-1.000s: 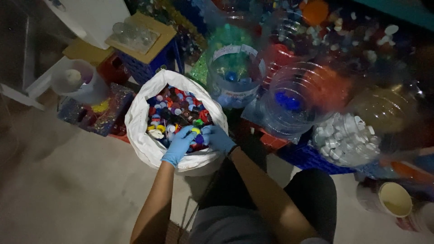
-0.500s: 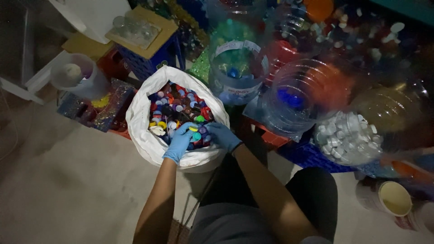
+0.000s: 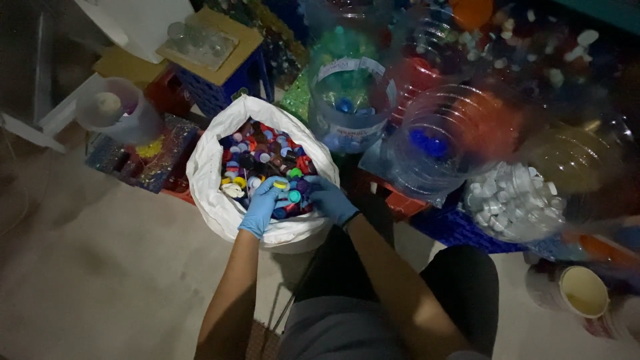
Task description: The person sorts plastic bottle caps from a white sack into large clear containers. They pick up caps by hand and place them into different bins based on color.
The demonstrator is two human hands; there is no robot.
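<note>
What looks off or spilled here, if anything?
Nothing clearly spilled or damaged. Both gloved hands, left hand and right hand, are in the mixed bottle caps inside the white sack. The big clear jars of sorted caps lie tipped toward the person, mouths open; nothing has run out.

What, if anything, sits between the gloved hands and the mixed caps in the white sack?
Nothing visible. The left hand and right hand are both already inside the open mouth of the white sack, resting on the bottle caps. The sack's rolled-down rim sits below the wrists and covers none of the caps.
</note>
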